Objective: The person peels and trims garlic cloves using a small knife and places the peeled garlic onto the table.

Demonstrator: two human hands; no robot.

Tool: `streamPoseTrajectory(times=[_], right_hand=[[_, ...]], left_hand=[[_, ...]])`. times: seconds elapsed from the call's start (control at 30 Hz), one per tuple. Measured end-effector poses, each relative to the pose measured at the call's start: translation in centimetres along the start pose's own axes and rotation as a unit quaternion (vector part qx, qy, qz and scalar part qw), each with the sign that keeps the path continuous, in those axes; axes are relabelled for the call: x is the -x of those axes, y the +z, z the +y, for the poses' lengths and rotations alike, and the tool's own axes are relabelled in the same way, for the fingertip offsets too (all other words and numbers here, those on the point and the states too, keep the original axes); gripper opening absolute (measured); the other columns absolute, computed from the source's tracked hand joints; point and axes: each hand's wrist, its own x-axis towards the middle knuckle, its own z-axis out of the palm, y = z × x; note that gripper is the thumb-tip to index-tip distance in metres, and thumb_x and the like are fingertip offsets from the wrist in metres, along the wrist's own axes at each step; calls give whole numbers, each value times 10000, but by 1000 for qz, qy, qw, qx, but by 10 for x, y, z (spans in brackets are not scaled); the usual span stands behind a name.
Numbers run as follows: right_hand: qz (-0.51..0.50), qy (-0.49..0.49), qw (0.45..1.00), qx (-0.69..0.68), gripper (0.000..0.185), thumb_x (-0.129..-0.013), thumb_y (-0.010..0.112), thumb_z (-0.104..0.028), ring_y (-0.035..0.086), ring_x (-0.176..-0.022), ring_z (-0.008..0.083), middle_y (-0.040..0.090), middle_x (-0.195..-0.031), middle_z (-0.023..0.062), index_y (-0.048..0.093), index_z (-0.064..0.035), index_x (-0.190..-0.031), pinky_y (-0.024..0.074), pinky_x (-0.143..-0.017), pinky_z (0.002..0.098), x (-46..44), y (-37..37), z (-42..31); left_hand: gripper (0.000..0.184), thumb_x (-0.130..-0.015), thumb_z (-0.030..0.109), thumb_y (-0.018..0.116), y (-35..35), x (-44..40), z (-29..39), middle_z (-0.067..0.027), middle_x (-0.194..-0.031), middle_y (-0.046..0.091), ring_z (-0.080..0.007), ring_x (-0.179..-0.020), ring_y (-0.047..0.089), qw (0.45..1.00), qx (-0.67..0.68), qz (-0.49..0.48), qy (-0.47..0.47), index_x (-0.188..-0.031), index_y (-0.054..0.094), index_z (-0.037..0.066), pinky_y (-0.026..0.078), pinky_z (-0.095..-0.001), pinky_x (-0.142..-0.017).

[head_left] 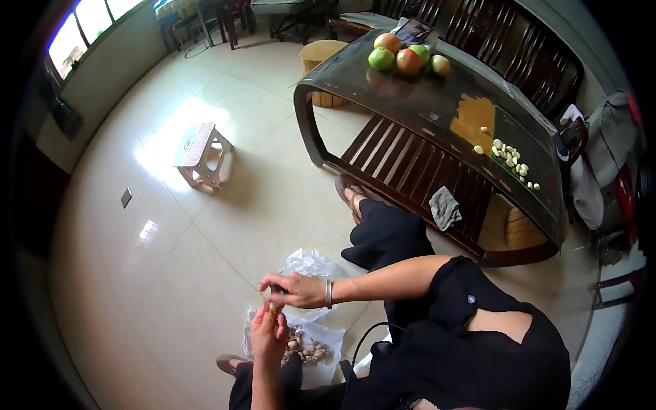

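Observation:
My left hand (pixel 268 335) is closed, pinching a pale garlic clove (pixel 273 307) upright between thumb and fingertips. Just above it, my right hand (pixel 295 290), with a bangle at the wrist, is bent round a small dark object (pixel 278 289). Its kind is too small to make out, and the fingers partly cover it. Below the hands, unpeeled garlic (pixel 309 350) lies in a pile on a white plastic bag (pixel 333 336) on the floor. Several peeled white garlic cloves (pixel 509 156) are scattered on the right end of the dark table.
A clear plastic bag (pixel 304 265) lies behind my right hand. The low dark table (pixel 342 78) carries several apple-like fruits (pixel 408 61); a grey cloth (pixel 445 208) rests on its lower shelf. A folding stool (pixel 203 156) stands on the tiled floor, with a wooden stump stool (pixel 321 55) farther back.

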Motion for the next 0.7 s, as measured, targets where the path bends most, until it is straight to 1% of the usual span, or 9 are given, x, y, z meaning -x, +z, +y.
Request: streamPoseTrajectory(times=[0.07,0.17,0.23,0.3,0.37,0.4,0.5,0.63,0.7], right_hand=[[-29,-78,996,20,227,-815,568,-202,557,-634,204,545,-670,77,499,-36,-954,443,-590,309,-3,4,14],[0,-98,995,-10,207,-788,590,-184,560,-634,231,546,-675,97,505,-40,-910,445,-593,328,-2,4,6],[32,-82,991,98,211,-808,575,-194,569,-678,252,551,-733,110,510,-42,-940,449,-616,318,-5,-8,-1],[128,-140,969,157,179,-791,588,-190,575,-689,258,572,-782,131,548,-38,-877,454,-621,317,-13,-34,-15],[225,-173,931,227,168,-768,609,-172,577,-684,241,577,-757,126,568,-29,-846,452,-611,309,-15,-76,-34],[251,-119,938,209,154,-745,594,-167,566,-695,274,559,-769,123,548,-41,-822,456,-625,340,-9,-99,-50],[391,-109,864,297,133,-719,602,-133,580,-701,277,581,-756,136,561,-30,-792,464,-627,343,21,-171,-85],[517,-17,700,492,107,-704,625,-122,573,-707,289,573,-735,112,556,-70,-767,464,-615,370,86,-262,-91],[549,68,635,540,116,-703,632,-143,578,-695,288,581,-742,99,559,-82,-770,464,-610,374,125,-301,-87]], left_hand=[[187,-900,227,460,-6,0,-4,-34,-602,498,-74,-402,358,1000,-7,-17,4,-889,515,49,283,-187,-373],[236,-893,262,470,-5,0,-4,-36,-609,505,-74,-405,359,999,2,-33,0,-917,527,35,286,-190,-383],[320,-899,328,430,-3,-1,-1,-34,-629,525,-67,-391,342,1000,-2,0,-20,-942,523,25,271,-190,-378],[278,-895,254,465,-12,-4,0,-58,-683,544,-77,-439,383,1000,7,-15,-22,-975,522,-5,308,-192,-416],[234,-863,121,488,-16,-6,-4,-91,-756,552,-100,-513,434,1000,2,18,-14,-1029,496,-44,358,-199,-468],[263,-814,16,479,-17,-6,-3,-128,-828,556,-122,-571,461,999,31,2,-23,-1062,469,-71,392,-211,-514],[292,-812,27,475,-10,-4,-1,-164,-910,562,-118,-589,462,999,-23,13,-32,-1083,454,-80,394,-205,-551],[298,-815,40,475,-7,-1,-1,-200,-959,567,-109,-560,451,998,-53,1,-25,-1093,448,-64,382,-201,-530],[233,-838,65,486,-8,-3,-3,-194,-893,592,-82,-459,398,998,-63,-13,-6,-1051,479,-30,325,-185,-407]])
